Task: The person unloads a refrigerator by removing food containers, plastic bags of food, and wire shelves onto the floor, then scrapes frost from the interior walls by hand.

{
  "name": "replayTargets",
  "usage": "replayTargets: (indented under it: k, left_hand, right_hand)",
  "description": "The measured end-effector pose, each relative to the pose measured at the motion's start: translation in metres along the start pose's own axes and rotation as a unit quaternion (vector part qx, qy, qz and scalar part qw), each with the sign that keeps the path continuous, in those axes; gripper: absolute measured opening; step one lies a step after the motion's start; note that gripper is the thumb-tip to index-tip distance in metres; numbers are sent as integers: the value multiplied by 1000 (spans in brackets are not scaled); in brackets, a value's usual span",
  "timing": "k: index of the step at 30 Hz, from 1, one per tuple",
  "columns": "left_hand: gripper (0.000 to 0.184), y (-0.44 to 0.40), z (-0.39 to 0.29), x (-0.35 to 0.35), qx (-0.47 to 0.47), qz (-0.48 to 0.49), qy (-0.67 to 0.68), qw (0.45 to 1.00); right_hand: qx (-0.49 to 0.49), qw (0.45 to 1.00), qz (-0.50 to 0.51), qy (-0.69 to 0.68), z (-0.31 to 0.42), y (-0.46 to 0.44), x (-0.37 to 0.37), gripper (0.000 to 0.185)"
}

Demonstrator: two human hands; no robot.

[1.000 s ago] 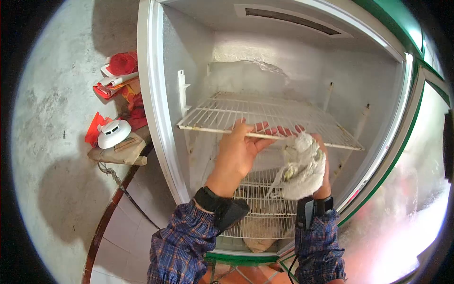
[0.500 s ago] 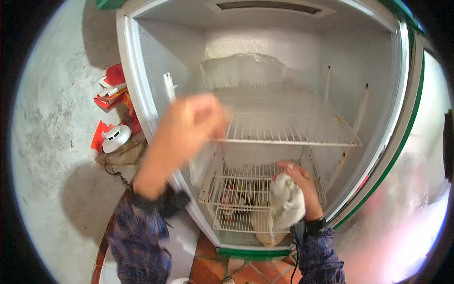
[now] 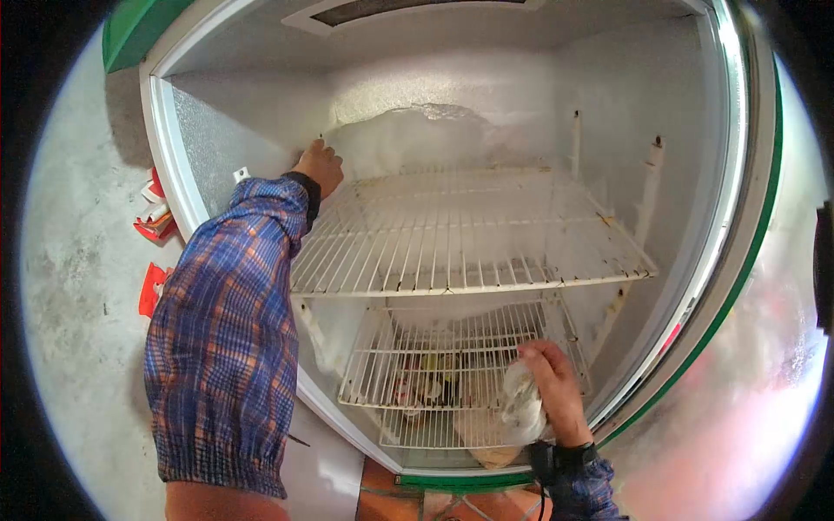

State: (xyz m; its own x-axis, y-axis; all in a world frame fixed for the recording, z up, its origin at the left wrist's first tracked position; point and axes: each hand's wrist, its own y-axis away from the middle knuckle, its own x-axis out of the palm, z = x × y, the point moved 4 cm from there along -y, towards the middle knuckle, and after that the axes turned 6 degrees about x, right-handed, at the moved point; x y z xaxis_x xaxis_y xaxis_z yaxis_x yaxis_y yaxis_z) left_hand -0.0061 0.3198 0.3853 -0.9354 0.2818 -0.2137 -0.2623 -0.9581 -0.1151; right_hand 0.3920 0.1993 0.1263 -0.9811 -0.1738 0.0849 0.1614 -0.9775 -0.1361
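Note:
My left hand (image 3: pixel 321 166) reaches deep into an opened fridge, at the back left corner above the upper wire shelf (image 3: pixel 473 282). Its fingers are curled beside the tip of a rear shelf support; what they hold, if anything, is hidden. My right hand (image 3: pixel 556 391) is lower, in front of the lower wire shelf (image 3: pixel 417 404), closed on a crumpled white cloth (image 3: pixel 523 406) that hangs below the fingers. The upper shelf is white wire with rust spots.
Frost coats the fridge's back wall (image 3: pixel 417 143). Slotted shelf supports (image 3: pixel 649 187) stand along the right side. Below the lower shelf lie some coloured items (image 3: pixel 430 386) and a beige bundle (image 3: pixel 482 425). Red objects (image 3: pixel 155 221) are at the left, by the grey wall (image 3: pixel 78 260).
My left hand has moved from the front left of the upper shelf to the back left corner. My right hand still holds the cloth, slightly lower. The view has shifted towards the fridge.

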Motion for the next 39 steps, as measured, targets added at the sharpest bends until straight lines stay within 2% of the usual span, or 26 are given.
replayTargets:
  k: [1, 5, 7, 8, 9, 10, 14, 16, 18, 19, 21, 22, 24, 25, 26, 27, 28, 29, 31, 35, 37, 39]
  left_hand:
    - [21, -1, 1, -1, 2, 0, 0, 1000]
    - [21, -8, 7, -10, 13, -7, -1, 1000]
    - [19, -9, 7, -15, 7, -16, 5, 1000]
    - [30, -10, 9, -19, 17, 33, 58, 998]
    - [46, -10, 11, -18, 25, 82, 110, 990]
    - [46, -13, 10, -13, 25, 83, 109, 990]
    - [48, -23, 11, -2, 13, 92, 118, 989]
    - [49, -26, 12, 3, 22, 96, 113, 989]
    - [48, -30, 13, 5, 37, 30, 102, 994]
    - [48, -31, 12, 4, 39, 31, 101, 994]
    - [28, -27, 13, -8, 59, 27, 125, 990]
    - [28, -23, 14, -22, 60, 28, 126, 990]
    - [28, -12, 9, -36, 96, 173, 127, 972]
    - [28, -9, 8, -31, 96, 173, 125, 972]
    - [27, -7, 6, -26, 113, 92, 168, 975]
    - [27, -9, 5, -25, 131, 10, 209, 969]
    - [27, -13, 5, -22, 131, 9, 207, 970]
    - [25, -17, 2, -16, 139, 39, 172, 974]
    - [24, -25, -3, -1, 146, 67, 137, 977]
    - [27, -31, -8, 5, 129, 45, 123, 983]
    - [27, -24, -5, -1, 126, 50, 139, 981]
    - [31, -16, 0, -11, 156, 47, 165, 973]
  right_hand:
    - [-31, 998, -13, 57, 17, -3, 2, 31]
    - [-17, 988, -10, 156, 31, -40, 17, 35]
    - [-195, 939, -58, 279, 34, -57, 28, 46]
    - [-193, 940, -56, 277, 28, -59, 32, 46]
    - [-193, 903, -7, 383, 20, -60, 41, 51]
    - [-192, 853, 41, 483, 14, -58, 50, 56]
    - [-178, 852, -1, 492, 15, -38, 49, 57]
    - [-213, 880, -29, 423, 14, -26, 38, 52]
    - [-204, 901, -20, 383, 17, -3, 29, 50]
    - [-197, 918, -13, 344, 18, 9, 25, 47]
    - [-175, 928, -21, 330, 8, 33, 14, 43]
    - [-156, 935, -30, 317, 2, 45, 9, 39]
    - [-119, 948, -54, 289, -12, 69, 0, 37]
    - [-84, 959, -81, 259, -20, 79, -5, 35]
    - [-86, 959, -82, 257, -23, 87, -6, 35]
    - [-68, 965, -106, 232, -27, 95, -8, 27]
    - [-50, 969, -129, 206, -32, 103, -11, 19]
    - [-50, 969, -129, 206, -36, 111, -16, 19]
    - [-142, 933, -134, 304, -36, 127, -24, 11]
    - [-103, 932, -142, 317, -35, 142, -41, 11]
    - [-163, 918, -153, 329, -30, 148, -45, 13]
    - [-133, 928, -164, 308, -41, 152, -51, 13]
